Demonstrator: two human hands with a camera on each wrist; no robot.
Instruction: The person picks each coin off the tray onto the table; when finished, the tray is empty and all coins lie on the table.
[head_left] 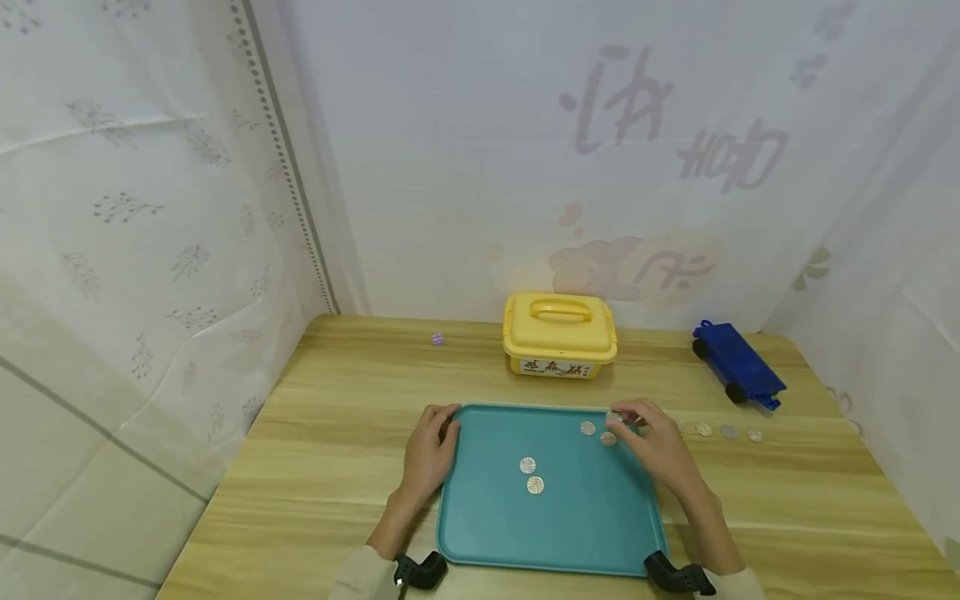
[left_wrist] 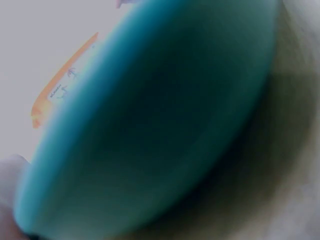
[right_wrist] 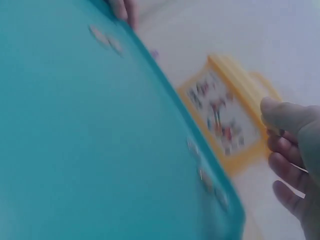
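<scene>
A teal tray (head_left: 570, 533) lies on the wooden table. My left hand (head_left: 430, 450) holds its far left corner, fingers curved at the rim; the left wrist view shows the tray wall (left_wrist: 165, 115) close up and blurred. Over the far right corner is my right hand (head_left: 654, 442), thumb and fingers loosely bent around a coin (head_left: 615, 416). In the right wrist view that coin (right_wrist: 220, 198) appears to lie on the tray, apart from the fingertips (right_wrist: 274, 112). Beside it are two coins, one silvery (head_left: 587, 428) and one golden (head_left: 608, 438). Another pair (head_left: 528, 465) sits mid-tray.
Right of the tray, several coins (head_left: 729, 432) form a row on the table. A yellow lidded box (head_left: 560, 333) with a handle stands behind the tray. Farther right is a blue wheeled toy (head_left: 738, 364); a small purple piece (head_left: 438, 339) lies at the back left.
</scene>
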